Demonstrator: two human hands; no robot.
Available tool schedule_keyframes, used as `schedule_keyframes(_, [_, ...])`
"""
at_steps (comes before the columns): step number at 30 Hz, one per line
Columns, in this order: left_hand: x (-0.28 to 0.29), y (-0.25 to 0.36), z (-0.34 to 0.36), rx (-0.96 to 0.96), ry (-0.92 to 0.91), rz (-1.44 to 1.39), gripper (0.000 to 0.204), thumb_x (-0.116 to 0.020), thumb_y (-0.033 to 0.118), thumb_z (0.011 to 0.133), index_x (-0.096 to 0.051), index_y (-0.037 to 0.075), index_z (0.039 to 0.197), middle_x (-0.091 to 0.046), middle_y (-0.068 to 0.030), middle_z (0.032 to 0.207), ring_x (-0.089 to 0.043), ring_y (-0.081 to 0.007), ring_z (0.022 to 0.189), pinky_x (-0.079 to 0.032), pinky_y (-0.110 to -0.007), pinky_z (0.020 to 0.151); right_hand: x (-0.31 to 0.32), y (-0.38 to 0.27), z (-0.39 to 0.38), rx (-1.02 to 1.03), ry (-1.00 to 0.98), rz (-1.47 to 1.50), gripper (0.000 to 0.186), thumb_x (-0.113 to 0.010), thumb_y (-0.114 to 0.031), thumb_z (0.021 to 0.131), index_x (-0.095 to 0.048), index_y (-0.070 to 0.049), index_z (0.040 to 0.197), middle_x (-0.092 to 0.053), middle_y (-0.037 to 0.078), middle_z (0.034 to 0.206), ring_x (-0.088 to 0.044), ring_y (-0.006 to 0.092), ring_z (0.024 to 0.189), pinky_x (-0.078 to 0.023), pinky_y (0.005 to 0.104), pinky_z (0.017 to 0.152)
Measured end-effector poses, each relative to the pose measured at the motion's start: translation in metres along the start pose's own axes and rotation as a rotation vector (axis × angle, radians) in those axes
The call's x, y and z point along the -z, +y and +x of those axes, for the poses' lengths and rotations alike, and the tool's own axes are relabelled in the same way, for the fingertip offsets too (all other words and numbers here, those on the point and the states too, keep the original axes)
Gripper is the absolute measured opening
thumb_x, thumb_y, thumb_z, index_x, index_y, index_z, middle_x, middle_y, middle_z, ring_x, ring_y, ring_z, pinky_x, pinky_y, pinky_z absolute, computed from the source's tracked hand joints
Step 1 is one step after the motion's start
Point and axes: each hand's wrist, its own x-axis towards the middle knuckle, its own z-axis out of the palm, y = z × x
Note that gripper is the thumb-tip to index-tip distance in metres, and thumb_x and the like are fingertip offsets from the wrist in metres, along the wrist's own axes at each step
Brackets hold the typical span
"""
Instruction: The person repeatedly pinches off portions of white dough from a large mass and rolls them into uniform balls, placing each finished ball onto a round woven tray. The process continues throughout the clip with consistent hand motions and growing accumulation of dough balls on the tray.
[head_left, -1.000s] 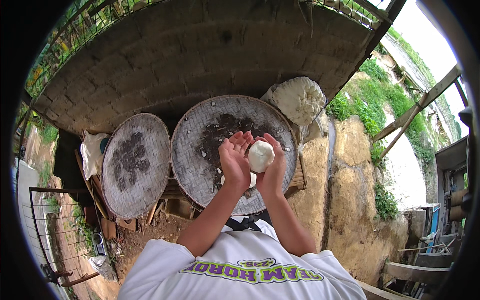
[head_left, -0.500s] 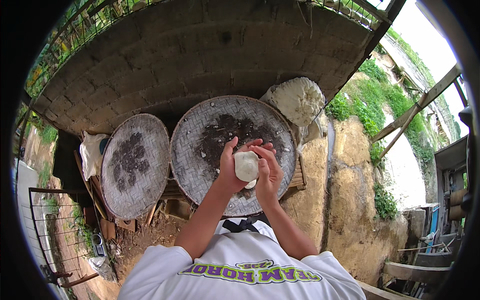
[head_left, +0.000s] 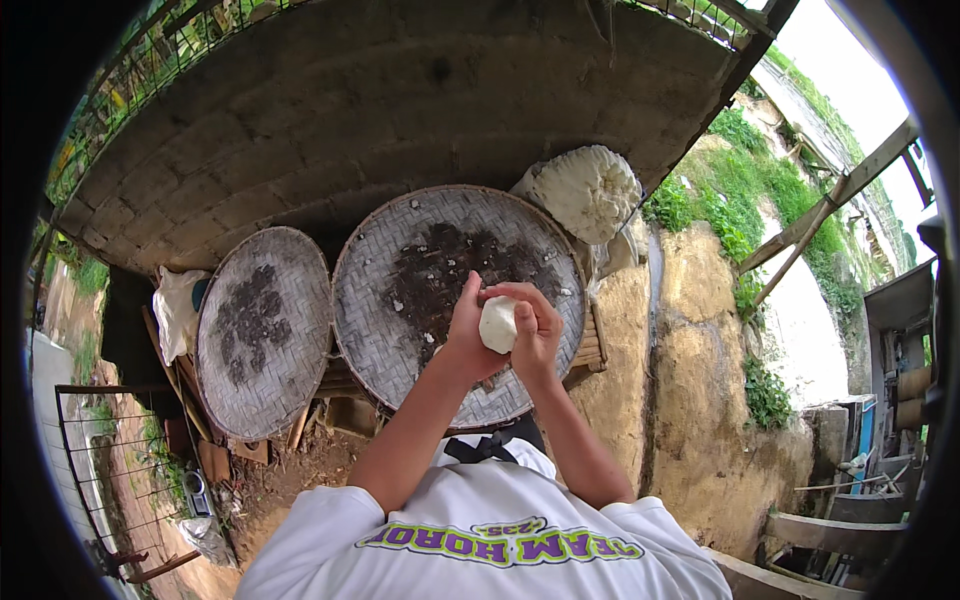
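Observation:
A rounded lump of white, dough-like material (head_left: 497, 323) is cupped between my two hands over the large round woven tray (head_left: 385, 255), whose middle is dark-stained and dotted with white bits. My left hand (head_left: 467, 337) wraps the lump from the left, thumb up. My right hand (head_left: 535, 338) curls over it from the right, fingers bent across the top. Part of the tray behind my wrists is hidden, along with whatever lies there.
A smaller stained woven tray (head_left: 260, 335) leans at the left beside a white bag (head_left: 175, 310). A bulky white sack (head_left: 580, 195) sits behind the big tray against a block wall (head_left: 330, 110). A wire fence (head_left: 95, 470) is left, wooden rails (head_left: 800, 230) right.
My hands have gone from open cupping to closing round the lump, with my right fingers now curled over its top. The lump looks smaller and turned. The camera view has shifted slightly.

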Motion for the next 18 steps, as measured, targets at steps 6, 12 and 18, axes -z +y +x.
schedule_keyframes(6, [0.015,-0.009,0.004,-0.191,-0.077,-0.117,0.075,-0.026,0.066,0.105,-0.050,0.005,0.141,-0.059,-0.0140,0.139,-0.053,-0.0280,0.136,-0.042,-0.046,0.116,0.014,-0.002,0.003,-0.118,0.039,-0.030,0.072,-0.033,-0.061,0.109,-0.063,0.000,0.135,-0.069,0.018,0.127,-0.067,0.0328,0.117,-0.051,0.0442,0.105])
schedule_keyframes(12, [0.026,-0.009,0.002,0.080,-0.061,-0.235,0.062,-0.029,0.061,0.105,-0.056,0.010,0.128,-0.064,-0.0116,0.127,-0.064,-0.0298,0.121,-0.051,-0.050,0.105,0.021,-0.010,0.016,-0.076,-0.392,-0.106,0.060,-0.044,-0.048,0.108,-0.063,0.003,0.133,-0.071,0.018,0.122,-0.072,0.0277,0.106,-0.056,0.0380,0.092])
schedule_keyframes(18, [0.025,-0.016,-0.011,-0.182,0.114,-0.184,0.061,-0.027,0.059,0.105,-0.060,0.011,0.123,-0.064,-0.0098,0.127,-0.060,-0.0307,0.126,-0.043,-0.049,0.115,0.001,0.009,-0.009,-0.440,0.044,0.337,0.062,-0.040,-0.050,0.109,-0.069,0.004,0.123,-0.070,0.016,0.125,-0.068,0.0228,0.108,-0.051,0.0346,0.099])
